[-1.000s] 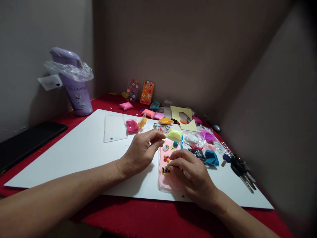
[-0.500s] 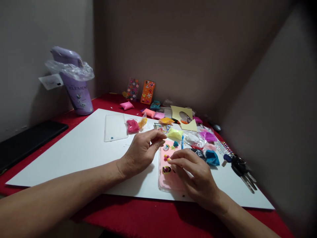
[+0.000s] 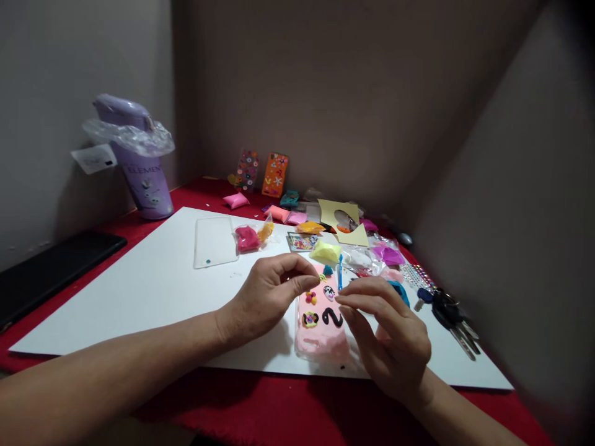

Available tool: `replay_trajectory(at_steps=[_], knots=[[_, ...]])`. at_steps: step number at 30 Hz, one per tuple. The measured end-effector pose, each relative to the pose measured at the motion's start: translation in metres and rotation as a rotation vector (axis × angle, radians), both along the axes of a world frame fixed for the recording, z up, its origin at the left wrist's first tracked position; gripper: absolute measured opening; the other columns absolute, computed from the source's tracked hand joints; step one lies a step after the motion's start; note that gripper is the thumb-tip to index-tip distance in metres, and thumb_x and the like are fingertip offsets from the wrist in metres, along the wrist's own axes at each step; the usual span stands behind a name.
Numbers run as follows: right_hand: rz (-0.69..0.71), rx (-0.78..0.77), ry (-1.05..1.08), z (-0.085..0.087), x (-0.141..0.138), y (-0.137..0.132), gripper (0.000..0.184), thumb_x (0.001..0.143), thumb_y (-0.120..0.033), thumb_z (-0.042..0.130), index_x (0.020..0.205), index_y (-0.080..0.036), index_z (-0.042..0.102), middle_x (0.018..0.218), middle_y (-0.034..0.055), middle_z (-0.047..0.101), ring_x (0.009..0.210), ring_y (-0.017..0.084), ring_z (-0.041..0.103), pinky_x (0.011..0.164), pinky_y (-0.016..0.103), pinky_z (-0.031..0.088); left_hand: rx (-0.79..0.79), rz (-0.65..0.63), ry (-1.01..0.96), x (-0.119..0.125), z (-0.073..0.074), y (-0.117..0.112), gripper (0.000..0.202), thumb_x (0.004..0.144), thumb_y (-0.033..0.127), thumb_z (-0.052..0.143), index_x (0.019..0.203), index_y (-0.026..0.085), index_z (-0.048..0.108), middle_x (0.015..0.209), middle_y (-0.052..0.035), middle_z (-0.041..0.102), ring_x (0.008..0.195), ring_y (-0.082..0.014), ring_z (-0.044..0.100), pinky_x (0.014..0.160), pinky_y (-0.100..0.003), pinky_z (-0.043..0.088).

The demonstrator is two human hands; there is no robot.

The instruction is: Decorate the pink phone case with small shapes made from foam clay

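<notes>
A phone case (image 3: 320,348) coated in pink clay lies on the white board between my hands. On it sit a black S-shaped piece (image 3: 333,318), a yellow and black round piece (image 3: 310,319), a small red and yellow flower (image 3: 311,298) and a white, black-marked piece (image 3: 329,292). Over the case's upper left, my left hand (image 3: 272,294) has thumb and forefinger pinched together. My right hand (image 3: 395,337) hovers at the case's right side, thumb tip close against the fingers. Whatever either pinch holds is too small to make out. A blue stick tool (image 3: 340,272) lies beyond the right fingertips.
Clay packets, including a yellow one (image 3: 326,251) and a red one (image 3: 247,238), crowd the board's far side. A clear case (image 3: 216,243) lies left. Keys (image 3: 453,319) are at right, a purple tumbler (image 3: 146,179) and a black flat object (image 3: 60,269) at left.
My right hand has shifted right, uncovering the black S-shaped piece. My left hand has moved slightly right and lower, over the case's top. The white piece appears farther right on the case.
</notes>
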State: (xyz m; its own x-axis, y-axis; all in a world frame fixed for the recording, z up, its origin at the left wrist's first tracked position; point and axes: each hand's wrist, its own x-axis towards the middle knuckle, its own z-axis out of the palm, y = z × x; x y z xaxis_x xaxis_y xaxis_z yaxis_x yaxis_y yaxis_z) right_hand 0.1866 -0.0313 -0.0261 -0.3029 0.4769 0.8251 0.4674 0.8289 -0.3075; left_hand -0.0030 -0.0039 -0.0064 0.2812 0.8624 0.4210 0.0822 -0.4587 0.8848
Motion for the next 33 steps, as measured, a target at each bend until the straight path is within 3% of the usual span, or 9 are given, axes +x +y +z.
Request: replay_trajectory(at_steps=[7, 14, 33], knots=[[-0.031, -0.008, -0.024, -0.001, -0.004, 0.002, 0.025, 0.080, -0.005, 0.058, 0.099, -0.021, 0.062, 0.089, 0.0072, 0.063, 0.083, 0.020, 0.060, 0.070, 0.037, 0.051, -0.198, -0.117, -0.097, 0.003, -0.002, -0.004, 0.023, 0.082, 0.028, 0.061, 0.063, 0.015, 0.056, 0.054, 0.0051, 0.047, 0.046, -0.0053, 0.037, 0.046, -0.020, 0.034], [-0.058, 0.022, -0.023, -0.005, -0.008, 0.004, 0.022, 0.080, -0.010, 0.062, 0.099, -0.020, 0.059, 0.087, 0.0063, 0.065, 0.081, 0.020, 0.060, 0.070, 0.036, 0.049, -0.199, -0.062, -0.071, 0.005, -0.005, -0.010, 0.026, 0.081, 0.031, 0.062, 0.062, 0.015, 0.056, 0.051, 0.0055, 0.045, 0.046, -0.0054, 0.034, 0.044, -0.019, 0.030], [-0.018, 0.022, 0.048, -0.004, -0.016, -0.001, 0.019, 0.081, -0.003, 0.058, 0.089, -0.019, 0.060, 0.076, 0.0032, 0.065, 0.070, 0.016, 0.059, 0.063, 0.031, 0.047, -0.228, -0.042, -0.020, 0.009, -0.007, -0.017, 0.028, 0.081, 0.033, 0.063, 0.062, 0.013, 0.061, 0.053, 0.0032, 0.052, 0.052, -0.0073, 0.045, 0.051, -0.019, 0.038]])
